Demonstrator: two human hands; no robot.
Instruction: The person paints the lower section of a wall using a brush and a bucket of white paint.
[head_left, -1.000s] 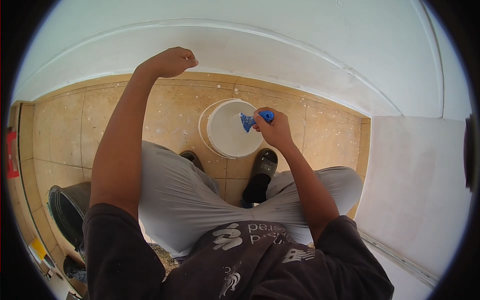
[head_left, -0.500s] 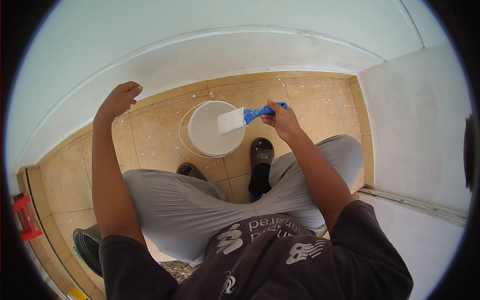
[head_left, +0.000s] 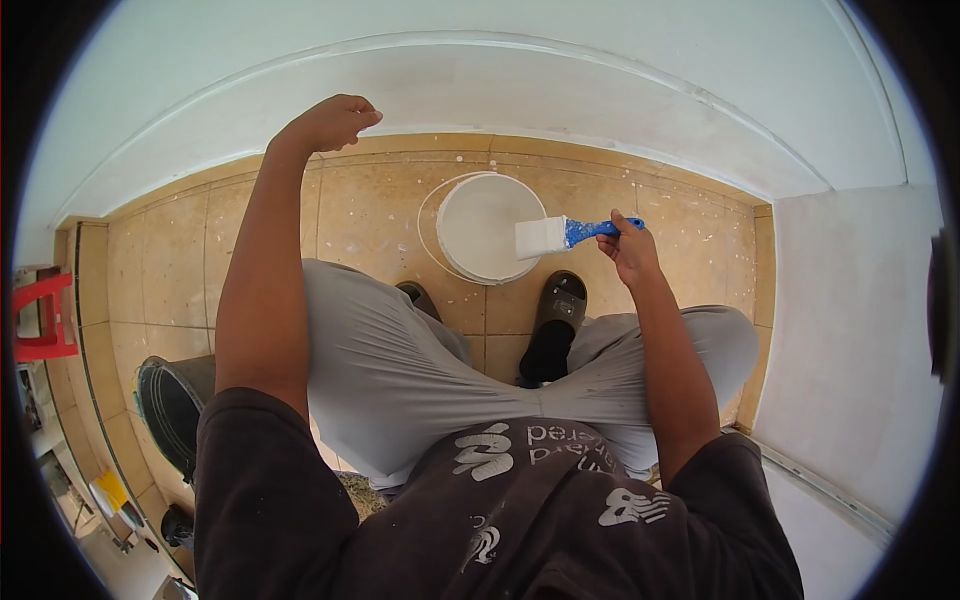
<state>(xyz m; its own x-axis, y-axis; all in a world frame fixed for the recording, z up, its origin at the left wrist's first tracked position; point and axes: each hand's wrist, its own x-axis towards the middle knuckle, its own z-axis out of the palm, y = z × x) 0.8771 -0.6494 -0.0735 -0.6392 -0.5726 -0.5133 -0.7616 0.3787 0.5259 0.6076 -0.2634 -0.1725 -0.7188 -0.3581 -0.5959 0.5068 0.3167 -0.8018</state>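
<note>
In my right hand (head_left: pixel 632 250) is the blue handle of a paint brush (head_left: pixel 590 232), held level with its white, paint-coated head pointing left. The brush head is over the right rim of a white bucket (head_left: pixel 480 225), whose thin handle hangs to its left. My left hand (head_left: pixel 335 122) is raised near the wall at the upper left, fingers curled together; nothing shows in it.
A pale wall (head_left: pixel 400 90) curves behind the bucket, with another wall (head_left: pixel 850 300) at the right. Paint spots dot the tiled floor (head_left: pixel 380 210). A dark bucket (head_left: pixel 170 415) and red plastic object (head_left: pixel 45 320) are at the left.
The view has shifted, so the bucket and brush appear farther right. My left hand has risen and moved right toward the wall. The brush stays in my right hand, near the bucket's right rim.
</note>
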